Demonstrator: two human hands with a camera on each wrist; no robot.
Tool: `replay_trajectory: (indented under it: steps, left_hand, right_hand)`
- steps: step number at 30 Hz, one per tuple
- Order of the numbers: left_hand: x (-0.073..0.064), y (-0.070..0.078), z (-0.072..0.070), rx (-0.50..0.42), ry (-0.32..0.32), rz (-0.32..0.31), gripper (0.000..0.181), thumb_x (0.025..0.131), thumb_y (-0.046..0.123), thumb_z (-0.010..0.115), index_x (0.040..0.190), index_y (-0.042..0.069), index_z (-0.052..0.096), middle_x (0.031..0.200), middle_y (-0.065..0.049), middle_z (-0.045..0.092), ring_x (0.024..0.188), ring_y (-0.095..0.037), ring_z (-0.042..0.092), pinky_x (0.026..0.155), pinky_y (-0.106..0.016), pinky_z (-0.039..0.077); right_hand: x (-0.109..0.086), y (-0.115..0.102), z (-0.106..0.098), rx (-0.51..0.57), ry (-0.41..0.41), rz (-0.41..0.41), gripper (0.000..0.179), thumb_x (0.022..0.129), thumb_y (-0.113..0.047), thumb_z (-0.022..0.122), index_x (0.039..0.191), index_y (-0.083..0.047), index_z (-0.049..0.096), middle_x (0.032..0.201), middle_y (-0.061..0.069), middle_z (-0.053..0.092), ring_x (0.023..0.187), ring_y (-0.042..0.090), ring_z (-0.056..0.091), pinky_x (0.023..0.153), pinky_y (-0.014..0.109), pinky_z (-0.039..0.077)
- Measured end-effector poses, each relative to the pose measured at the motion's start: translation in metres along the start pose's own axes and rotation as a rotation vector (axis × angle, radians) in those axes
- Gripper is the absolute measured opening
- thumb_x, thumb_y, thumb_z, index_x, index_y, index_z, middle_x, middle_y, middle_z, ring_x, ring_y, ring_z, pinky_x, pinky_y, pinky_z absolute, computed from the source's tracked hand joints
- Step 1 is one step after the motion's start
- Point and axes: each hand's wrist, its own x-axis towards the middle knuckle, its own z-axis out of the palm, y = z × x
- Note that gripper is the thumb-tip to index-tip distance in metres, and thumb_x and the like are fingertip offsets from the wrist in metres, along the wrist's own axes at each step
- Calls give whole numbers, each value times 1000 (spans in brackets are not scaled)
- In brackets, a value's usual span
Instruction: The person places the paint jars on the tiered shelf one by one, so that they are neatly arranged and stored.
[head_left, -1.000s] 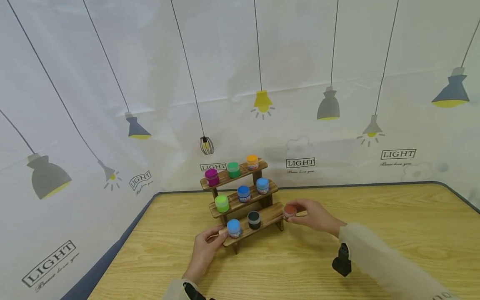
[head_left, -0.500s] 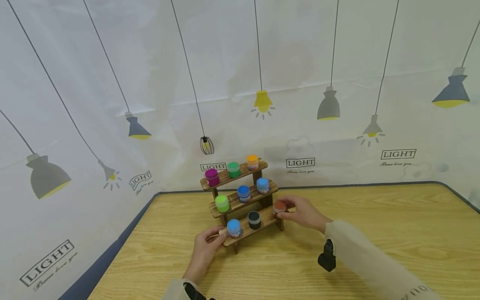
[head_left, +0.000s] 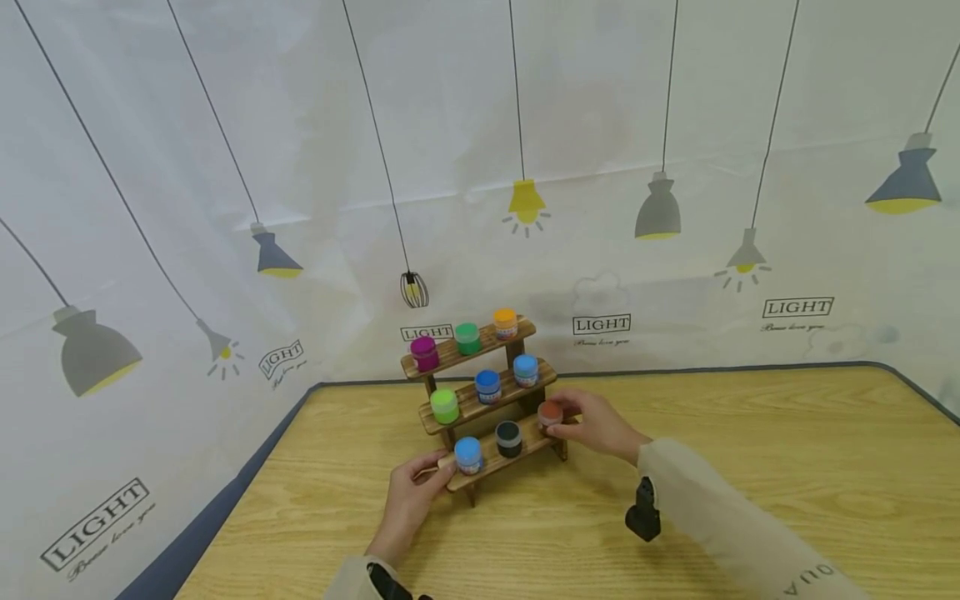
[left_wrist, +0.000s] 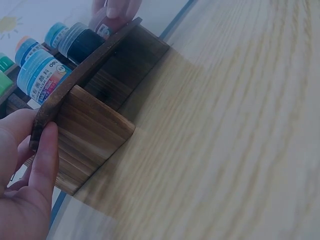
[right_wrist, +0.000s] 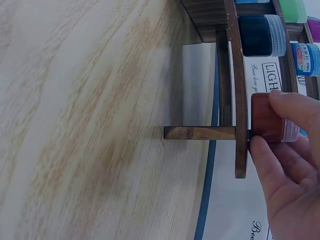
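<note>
A three-step wooden display rack (head_left: 531, 431) stands on the table, with paint jars on every step. My right hand (head_left: 600, 423) pinches a reddish-brown paint jar (right_wrist: 266, 118) between thumb and fingers at the right end of the lowest step. The jar's base is at the board's surface in the right wrist view. My left hand (head_left: 412, 493) pinches the left end of that step, thumb and fingers on either side of the board in the left wrist view. A black paint jar (head_left: 508, 439) and a light blue paint jar (head_left: 468, 455) share the lowest step.
The middle step bears a lime green jar (head_left: 445, 406), a dark blue jar (head_left: 488, 387) and a sky blue jar (head_left: 525, 371). On top are purple (head_left: 425, 353), green (head_left: 467, 338) and orange jars (head_left: 506, 323). A lamp-printed sheet (head_left: 675, 275) rises behind the wooden table (head_left: 750, 467).
My right hand has moved left with the reddish-brown jar, from beyond the right end of the lowest step to a spot over that end. My left hand has stayed on the rack.
</note>
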Motion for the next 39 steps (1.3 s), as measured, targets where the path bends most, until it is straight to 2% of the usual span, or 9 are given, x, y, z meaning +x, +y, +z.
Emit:
replay_trajectory:
  steps: [12,23,31,39]
  left_hand:
    - [0,-1,0,-9,2,8,39,81,16,66,111,-7,58,102,-15,60,79,-12,59,63,-22,49]
    - [1,-2,1,0,15,14,39,80,16,67,110,-7,59,105,-17,58,81,-15,60,64,-22,49]
    - [0,-1,2,7,10,11,39,80,17,66,110,-7,58,106,-17,58,81,-14,59,64,-23,50]
    - [-1,0,1,-27,-5,7,39,82,14,65,112,-8,56,105,-18,59,80,-13,59,65,-25,50]
  right_hand:
    - [1,3,3,25,-24,-11,39,80,-13,66,112,5,54,99,12,59,91,28,57,72,34,48]
    - [0,0,3,104,-50,40,35,79,-10,67,109,2,54,98,8,58,91,25,56,72,29,49]
    - [-1,-1,2,86,-49,36,34,78,-13,68,107,0,55,95,6,58,88,23,56,70,28,48]
    - [-1,0,2,97,-42,50,38,78,-12,68,110,2,53,97,8,58,90,24,56,72,30,48]
